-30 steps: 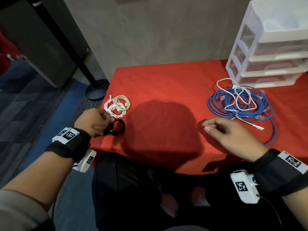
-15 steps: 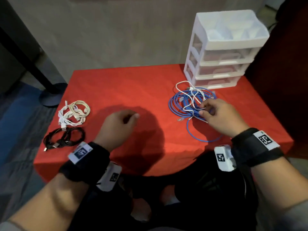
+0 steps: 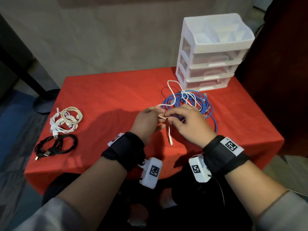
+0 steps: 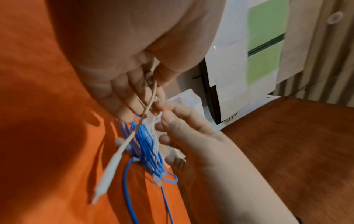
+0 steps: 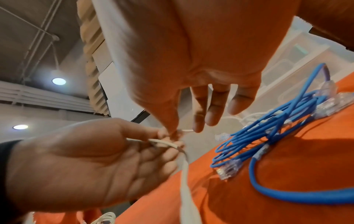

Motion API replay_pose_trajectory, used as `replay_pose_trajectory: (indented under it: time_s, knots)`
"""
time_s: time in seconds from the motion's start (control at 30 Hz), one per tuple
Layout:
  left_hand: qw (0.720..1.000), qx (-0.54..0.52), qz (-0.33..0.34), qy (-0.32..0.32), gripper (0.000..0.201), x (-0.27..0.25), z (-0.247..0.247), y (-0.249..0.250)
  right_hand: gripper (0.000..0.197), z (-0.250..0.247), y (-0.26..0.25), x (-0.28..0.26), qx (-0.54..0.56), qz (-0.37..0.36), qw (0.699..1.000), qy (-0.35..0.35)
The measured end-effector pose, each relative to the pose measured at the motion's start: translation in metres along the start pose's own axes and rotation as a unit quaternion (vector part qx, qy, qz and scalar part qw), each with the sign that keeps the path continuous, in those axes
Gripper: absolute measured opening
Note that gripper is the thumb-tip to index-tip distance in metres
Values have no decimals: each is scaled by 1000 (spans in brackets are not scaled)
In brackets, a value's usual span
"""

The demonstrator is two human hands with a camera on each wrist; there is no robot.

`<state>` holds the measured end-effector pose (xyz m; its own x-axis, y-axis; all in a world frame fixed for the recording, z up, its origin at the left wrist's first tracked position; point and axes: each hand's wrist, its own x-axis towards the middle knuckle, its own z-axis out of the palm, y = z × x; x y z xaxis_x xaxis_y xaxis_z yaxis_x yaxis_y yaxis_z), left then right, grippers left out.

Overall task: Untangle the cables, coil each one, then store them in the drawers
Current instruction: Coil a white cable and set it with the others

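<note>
Fingers [image 3: 160, 112] of both hands pinch the white cable [image 3: 170, 130] above the counter [image 3: 108, 90], beside the blue cable [image 3: 205, 104]; pulling hard could tighten their tangle.

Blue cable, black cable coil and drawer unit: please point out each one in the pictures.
blue cable [image 3: 210, 112]: head view, right side of its loops on the red cloth.
black cable coil [image 3: 66, 144]: head view, strands at the coil's middle.
drawer unit [image 3: 215, 60]: head view, front of its upper drawer.
</note>
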<state>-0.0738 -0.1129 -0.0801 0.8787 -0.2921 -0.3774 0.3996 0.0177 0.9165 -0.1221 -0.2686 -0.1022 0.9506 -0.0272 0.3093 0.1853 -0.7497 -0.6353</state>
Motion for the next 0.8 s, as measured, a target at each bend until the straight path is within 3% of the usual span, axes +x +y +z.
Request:
replay_pose_trajectory:
  time_s: [0.13, 0.27, 0.37, 0.43, 0.6, 0.7, 0.8]
  knots:
    - [996, 18, 82, 14, 25, -8, -26, 19, 34, -4, -8, 4, 36, -59, 997, -23]
    - [993, 15, 108, 37, 25, -20, -53, 39, 37, 4, -22, 16, 16, -88, 995, -35]
    - [992, -20, 105, 64, 26, -27, -79, 56, 31, 5, -16, 27, 26, -21, 998, 56]
    - [992, -27, 102, 68, 26, -32, -95, 62, 39, 2, -4, 32, 4, 27, 993, 111]
    - [991, -33, 107, 75, 26, -36, -120, 62, 64, -8, 25, 40, -65, 158, 982, 80]
    - [990, -57, 114, 67, 26, -35, -133, 58, 48, -9, 42, 43, -20, 183, 982, 37]
    - [987, -98, 118, 42, 25, -34, -143, 56, 23, -9, 43, 44, -45, 125, 991, 30]
